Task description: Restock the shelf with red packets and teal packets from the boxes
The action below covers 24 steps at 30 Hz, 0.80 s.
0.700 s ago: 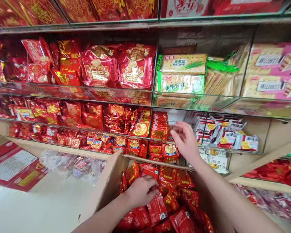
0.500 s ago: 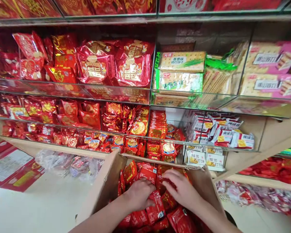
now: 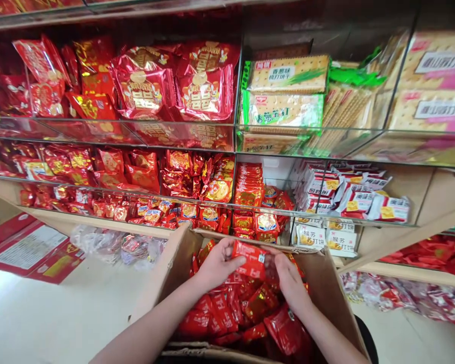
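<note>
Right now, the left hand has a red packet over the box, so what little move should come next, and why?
Maybe lift the packet toward the red stack beyond the box. The left hand pinches one end, the right hand is at the other, and the stack holds small red packets too, so it might fit there.

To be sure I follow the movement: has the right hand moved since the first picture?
Yes, downward. At first it was level with the upper white packets; now the right hand is below them, over the carton.
</note>
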Tool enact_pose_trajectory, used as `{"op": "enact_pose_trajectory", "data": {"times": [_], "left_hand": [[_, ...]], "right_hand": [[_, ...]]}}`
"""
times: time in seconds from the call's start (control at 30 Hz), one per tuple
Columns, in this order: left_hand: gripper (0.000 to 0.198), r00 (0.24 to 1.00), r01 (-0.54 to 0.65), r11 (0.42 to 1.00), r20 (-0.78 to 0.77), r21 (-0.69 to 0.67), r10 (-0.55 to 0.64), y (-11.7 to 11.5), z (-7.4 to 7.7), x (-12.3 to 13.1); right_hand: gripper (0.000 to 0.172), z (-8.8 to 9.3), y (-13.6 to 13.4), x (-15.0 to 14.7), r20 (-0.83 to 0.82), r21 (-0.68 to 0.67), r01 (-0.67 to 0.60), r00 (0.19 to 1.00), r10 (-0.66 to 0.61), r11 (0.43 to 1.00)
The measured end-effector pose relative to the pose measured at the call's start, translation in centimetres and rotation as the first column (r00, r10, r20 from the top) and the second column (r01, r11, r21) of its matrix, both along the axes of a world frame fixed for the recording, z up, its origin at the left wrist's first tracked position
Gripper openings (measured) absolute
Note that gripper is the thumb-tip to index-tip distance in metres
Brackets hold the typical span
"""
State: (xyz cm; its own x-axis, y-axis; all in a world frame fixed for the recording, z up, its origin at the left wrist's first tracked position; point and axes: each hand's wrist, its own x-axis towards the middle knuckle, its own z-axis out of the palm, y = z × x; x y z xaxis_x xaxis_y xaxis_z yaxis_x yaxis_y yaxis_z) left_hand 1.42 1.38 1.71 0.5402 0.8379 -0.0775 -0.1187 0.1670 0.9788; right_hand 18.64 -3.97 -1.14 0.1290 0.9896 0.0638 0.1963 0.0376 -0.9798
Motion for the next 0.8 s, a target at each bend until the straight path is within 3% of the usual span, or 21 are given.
{"op": "enact_pose_trajectory", "data": {"times": [0.13,0.3,0.43,0.6,0.7,0.8], "left_hand": [[0.032,0.99,-0.141,0.984,-0.037,-0.105,0.138,-0.6,0.4,0.9],[0.032,0.962,-0.228,0.973,-0.148,0.03,0.23,-1.4,-0.1,1.3],[0.031,0.957,-0.231,0.971,-0.166,0.068,0.239,-1.7,-0.5,1.3],[0.029,0.983,-0.139,0.99,-0.121,-0.015,0.136,-1.3,-0.6,1.0],[0.028,0.982,-0.175,0.984,-0.06,0.045,0.178,-0.8,-0.5,0.9],[0.028,0.974,-0.228,0.973,-0.007,-0.025,0.228,-0.7,-0.2,0.9]], "right_hand": [[0.026,1.0,0.9,-1.6,0.029,-0.002,0.146,0.989,-0.146,0.989],[0.022,0.6,0.2,-3.1,0.046,0.042,0.278,0.959,-0.28,0.96],[0.021,-0.2,-0.5,-3.3,-0.065,0.077,0.294,0.955,-0.289,0.953],[0.021,-0.2,-0.5,-2.8,-0.025,0.093,0.316,0.949,-0.315,0.944],[0.022,0.6,-0.3,-2.4,-0.125,0.083,0.289,0.953,-0.277,0.954],[0.019,1.4,-0.2,-2.4,-0.208,0.097,0.298,0.939,-0.273,0.95]]}}
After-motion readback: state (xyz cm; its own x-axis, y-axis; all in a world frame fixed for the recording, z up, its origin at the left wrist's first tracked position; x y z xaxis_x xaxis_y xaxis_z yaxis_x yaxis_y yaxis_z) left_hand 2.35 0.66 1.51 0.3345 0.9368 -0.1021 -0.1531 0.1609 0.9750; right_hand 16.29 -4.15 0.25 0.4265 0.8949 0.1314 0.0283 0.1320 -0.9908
